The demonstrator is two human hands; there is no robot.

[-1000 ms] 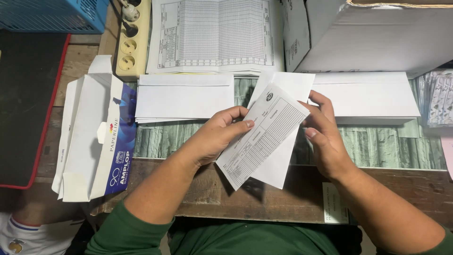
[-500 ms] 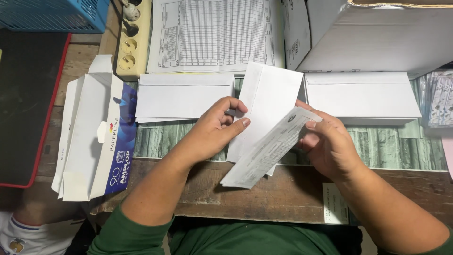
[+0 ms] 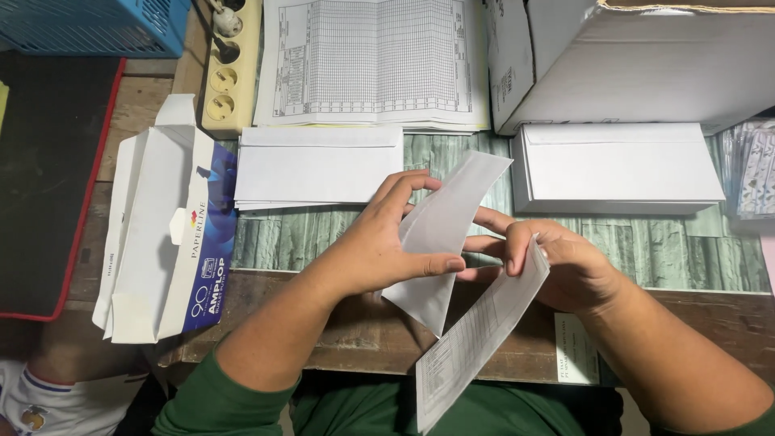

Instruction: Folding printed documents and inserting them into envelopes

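Envelope [image 3: 442,234] and printed form [image 3: 476,339] sit in our hands just above the near edge of the wooden table [image 3: 339,339]. Our left hand [image 3: 379,246] pinches the white envelope between thumb and fingers, bowing it; our right hand [image 3: 565,266] grips the folded form by its upper end, the sheet hanging down toward our lap. Beyond them a green wood-grain mat [image 3: 274,242] covers the table, with a stack of envelopes [image 3: 319,165] to the left, another stack [image 3: 617,165] to the right, and an opened envelope box [image 3: 165,234] at far left. Farther off lie a ruled ledger sheet [image 3: 375,60], a power strip [image 3: 222,77] and a white carton [image 3: 638,56]. Half a second ago the form lay against the envelope; now it has dropped lower and apart.
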